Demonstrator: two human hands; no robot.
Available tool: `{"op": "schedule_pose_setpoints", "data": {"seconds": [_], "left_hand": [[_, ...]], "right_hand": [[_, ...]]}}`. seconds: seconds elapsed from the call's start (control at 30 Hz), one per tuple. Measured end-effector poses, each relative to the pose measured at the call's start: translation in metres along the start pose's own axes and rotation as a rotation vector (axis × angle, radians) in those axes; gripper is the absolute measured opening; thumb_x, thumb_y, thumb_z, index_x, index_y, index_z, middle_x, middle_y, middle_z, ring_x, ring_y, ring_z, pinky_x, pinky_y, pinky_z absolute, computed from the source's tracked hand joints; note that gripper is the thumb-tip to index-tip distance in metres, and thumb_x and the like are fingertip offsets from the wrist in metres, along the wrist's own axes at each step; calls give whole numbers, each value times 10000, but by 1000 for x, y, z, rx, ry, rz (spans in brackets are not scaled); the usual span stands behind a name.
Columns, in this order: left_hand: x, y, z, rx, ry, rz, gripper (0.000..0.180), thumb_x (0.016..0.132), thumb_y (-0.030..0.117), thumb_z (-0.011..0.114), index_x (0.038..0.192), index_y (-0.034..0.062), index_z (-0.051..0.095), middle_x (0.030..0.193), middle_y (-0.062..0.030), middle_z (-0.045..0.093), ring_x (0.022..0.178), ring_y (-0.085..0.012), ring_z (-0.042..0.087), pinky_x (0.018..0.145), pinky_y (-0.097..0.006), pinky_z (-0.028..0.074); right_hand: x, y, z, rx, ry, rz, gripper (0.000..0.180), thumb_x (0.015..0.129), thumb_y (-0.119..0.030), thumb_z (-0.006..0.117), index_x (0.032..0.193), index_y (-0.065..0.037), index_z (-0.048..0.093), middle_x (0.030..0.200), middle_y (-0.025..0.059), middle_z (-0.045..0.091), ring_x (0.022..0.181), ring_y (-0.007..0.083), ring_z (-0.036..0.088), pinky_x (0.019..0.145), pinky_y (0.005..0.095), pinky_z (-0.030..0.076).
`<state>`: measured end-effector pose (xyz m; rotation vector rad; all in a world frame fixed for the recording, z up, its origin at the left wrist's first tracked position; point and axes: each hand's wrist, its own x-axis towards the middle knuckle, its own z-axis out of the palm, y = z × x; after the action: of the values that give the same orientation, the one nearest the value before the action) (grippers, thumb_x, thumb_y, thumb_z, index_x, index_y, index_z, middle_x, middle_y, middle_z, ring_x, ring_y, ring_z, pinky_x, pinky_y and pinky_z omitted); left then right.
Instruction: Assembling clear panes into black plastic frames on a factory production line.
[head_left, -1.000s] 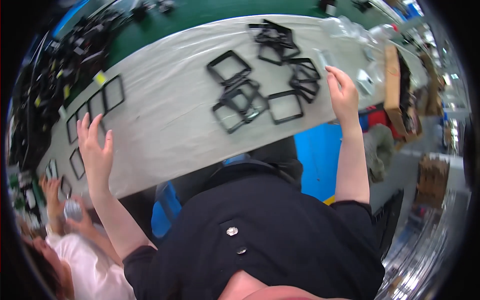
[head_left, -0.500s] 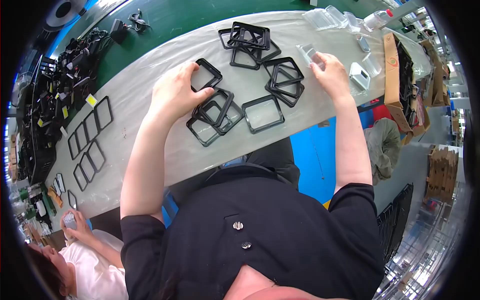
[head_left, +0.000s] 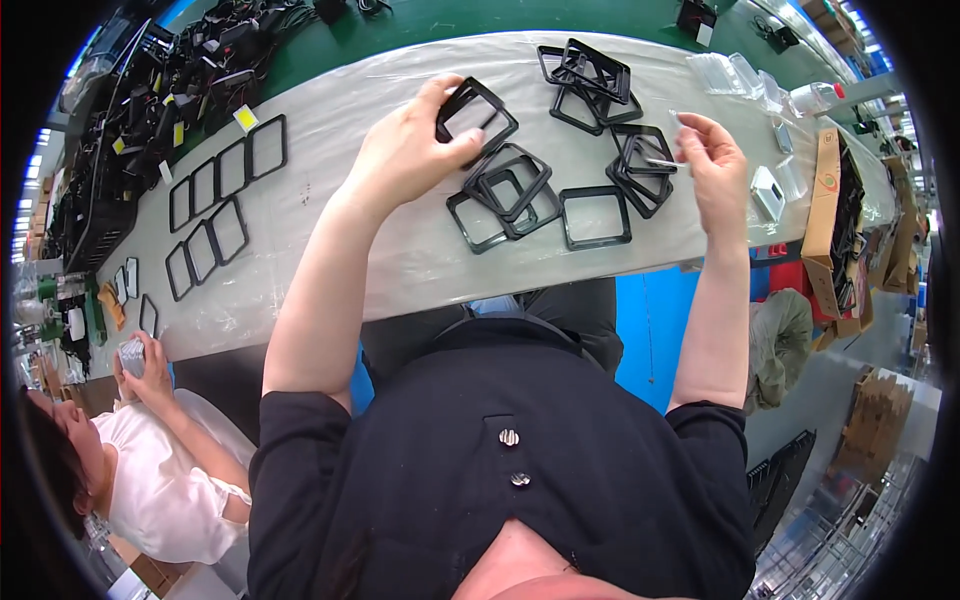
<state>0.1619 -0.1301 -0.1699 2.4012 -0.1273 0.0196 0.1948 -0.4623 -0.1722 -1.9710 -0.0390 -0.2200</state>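
Observation:
My left hand (head_left: 415, 145) grips a black rectangular frame (head_left: 497, 103) by its left side, fingers over the far edge and thumb across the near part. The frame looks slightly tilted. Right beside it, a loose pile of black frames (head_left: 533, 158) overlaps on the table, and a single frame (head_left: 597, 243) lies flat to its right. My right hand (head_left: 715, 165) pinches a thin whitish strip-like piece (head_left: 663, 163) above another small pile of frames (head_left: 640, 205). Its exact kind is unclear. Farther back rests a third pile of frames (head_left: 598, 65).
More frames (head_left: 232, 167) lie in two rows at left, near a black crate of cables (head_left: 100, 170). Clear plastic trays (head_left: 715, 75), a bottle (head_left: 815, 97) and a white box (head_left: 768, 193) stand right, beside a cardboard box (head_left: 822, 210). A co-worker (head_left: 165, 470) sits lower left.
My right hand has lifted the thin piece off the table and brought it nearer the frames. My left hand's frame now shows more tilt. The whole view has shifted.

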Motion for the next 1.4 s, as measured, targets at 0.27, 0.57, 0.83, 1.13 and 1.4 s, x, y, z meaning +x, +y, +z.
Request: {"op": "schedule_pose_setpoints", "data": {"seconds": [0.27, 0.57, 0.83, 1.13, 1.4], "left_hand": [[-50, -1, -17, -162, 266, 209, 918, 682, 212, 789, 1445, 60, 301, 1283, -198, 561, 1207, -345, 535, 989, -412, 453], [-107, 21, -52, 45, 417, 447, 1078, 544, 90, 800, 1468, 35, 249, 1255, -161, 561, 1187, -326, 491, 1025, -403, 390], [-129, 26, -67, -31, 331, 492, 1211, 509, 60, 859, 1495, 13, 157, 1246, -226, 547, 1153, -313, 555, 999, -437, 412], [-140, 22, -71, 24, 335, 502, 1259, 502, 84, 871, 1505, 5, 115, 1234, -217, 570, 1137, -298, 547, 988, -420, 408], [-141, 4, -61, -93, 328, 376, 1232, 519, 80, 869, 1502, 12, 129, 1231, -200, 571, 1130, -284, 551, 999, -414, 410]], "right_hand": [[-37, -72, 90, 883, -548, 332, 188, 909, -114, 669, 1085, -60, 626, 873, 24, 655, 718, 66, 591, 595, 184, 428], [-79, -127, 141, 490, -563, -10, 413, 853, -49, 691, 1202, -12, 475, 803, -27, 520, 709, 23, 523, 622, 168, 428], [-98, -149, 137, 629, -685, 116, 464, 856, -6, 641, 1250, -10, 398, 832, 47, 609, 747, 83, 618, 679, 213, 502], [-104, -151, 141, 642, -704, 168, 498, 829, 6, 657, 1262, -5, 411, 830, 45, 622, 726, 77, 612, 666, 206, 489], [-105, -136, 164, 541, -674, 127, 515, 839, -48, 668, 1268, 13, 388, 943, 67, 584, 774, 46, 576, 634, 185, 457]]}}
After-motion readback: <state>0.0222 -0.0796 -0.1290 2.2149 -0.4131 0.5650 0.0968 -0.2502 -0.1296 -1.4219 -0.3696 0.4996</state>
